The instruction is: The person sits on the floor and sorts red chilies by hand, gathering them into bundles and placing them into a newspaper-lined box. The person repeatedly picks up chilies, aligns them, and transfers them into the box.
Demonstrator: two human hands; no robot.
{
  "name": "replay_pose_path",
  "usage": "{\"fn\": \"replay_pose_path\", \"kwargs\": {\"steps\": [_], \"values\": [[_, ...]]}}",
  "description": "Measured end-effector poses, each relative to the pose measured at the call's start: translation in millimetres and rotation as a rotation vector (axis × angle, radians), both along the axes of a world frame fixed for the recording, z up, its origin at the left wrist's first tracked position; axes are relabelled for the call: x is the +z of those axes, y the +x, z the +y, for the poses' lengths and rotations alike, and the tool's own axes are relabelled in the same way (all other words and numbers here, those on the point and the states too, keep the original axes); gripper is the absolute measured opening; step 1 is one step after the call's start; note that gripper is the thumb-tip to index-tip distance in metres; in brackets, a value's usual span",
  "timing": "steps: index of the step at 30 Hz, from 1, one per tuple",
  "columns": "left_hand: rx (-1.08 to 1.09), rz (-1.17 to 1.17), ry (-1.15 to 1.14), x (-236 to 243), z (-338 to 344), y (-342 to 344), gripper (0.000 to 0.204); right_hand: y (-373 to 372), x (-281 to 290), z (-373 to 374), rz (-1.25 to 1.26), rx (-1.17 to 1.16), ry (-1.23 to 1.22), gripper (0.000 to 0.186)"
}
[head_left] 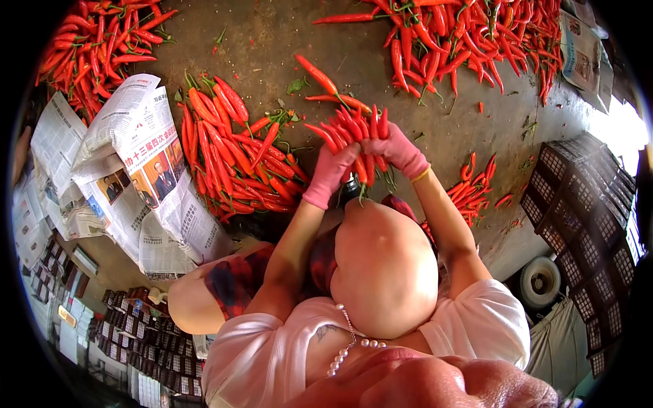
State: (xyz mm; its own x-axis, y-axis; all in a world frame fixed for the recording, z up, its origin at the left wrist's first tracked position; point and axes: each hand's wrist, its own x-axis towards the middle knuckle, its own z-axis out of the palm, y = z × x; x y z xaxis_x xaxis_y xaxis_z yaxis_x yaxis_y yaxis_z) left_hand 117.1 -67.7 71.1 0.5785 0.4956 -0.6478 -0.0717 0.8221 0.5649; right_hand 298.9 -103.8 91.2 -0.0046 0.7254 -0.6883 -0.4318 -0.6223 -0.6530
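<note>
Both my hands wear pink gloves and meet above my raised knee, around a bunch of red chili peppers (pixel 350 126). My left hand (pixel 331 175) is closed round the left side of the bunch. On the right side, my right hand (pixel 400 151) grips it with fingers wrapped round. Most tips point away from me, while some green stems hang below the gloves. Just beyond the bunch, a loose chili pepper (pixel 316 73) lies on the floor. Left of my left hand spreads a pile of chili peppers (pixel 228 153), many lying roughly side by side.
Folded newspaper sheets (pixel 112 146) stand at the left. More chili heaps lie far left (pixel 102 47) and far right (pixel 469 41), with a smaller heap (pixel 473 190) beside my right forearm. Dark plastic crates (pixel 578 204) and a wheel (pixel 541 280) are at the right.
</note>
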Motion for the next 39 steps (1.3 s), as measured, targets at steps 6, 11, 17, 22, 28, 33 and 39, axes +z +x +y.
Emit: {"fn": "replay_pose_path", "kwargs": {"steps": [6,11,17,22,28,33,39], "values": [[0.121,0.168,0.081,12,96,16,0.043,6,7,92,-0.025,0.043,0.133,0.025],[0.316,0.029,-0.076,-47,155,18,0.034,17,-56,180,-0.101,0.261,-0.006,0.023],[0.423,0.122,0.376,32,65,-39,0.037,-57,-1,157,-0.289,0.648,0.206,0.032],[0.584,-0.092,-0.180,10,7,-37,0.030,-41,26,115,-0.412,0.790,0.012,0.035],[0.631,-0.189,-0.311,-77,-4,59,0.038,27,-27,107,-0.829,0.864,-0.046,0.069],[0.562,-0.440,-0.319,-74,53,62,0.039,52,-40,139,-0.886,0.654,0.365,0.053],[0.510,-0.528,-0.263,-89,142,121,0.041,106,-70,228,-0.803,0.688,0.066,0.028]]}}
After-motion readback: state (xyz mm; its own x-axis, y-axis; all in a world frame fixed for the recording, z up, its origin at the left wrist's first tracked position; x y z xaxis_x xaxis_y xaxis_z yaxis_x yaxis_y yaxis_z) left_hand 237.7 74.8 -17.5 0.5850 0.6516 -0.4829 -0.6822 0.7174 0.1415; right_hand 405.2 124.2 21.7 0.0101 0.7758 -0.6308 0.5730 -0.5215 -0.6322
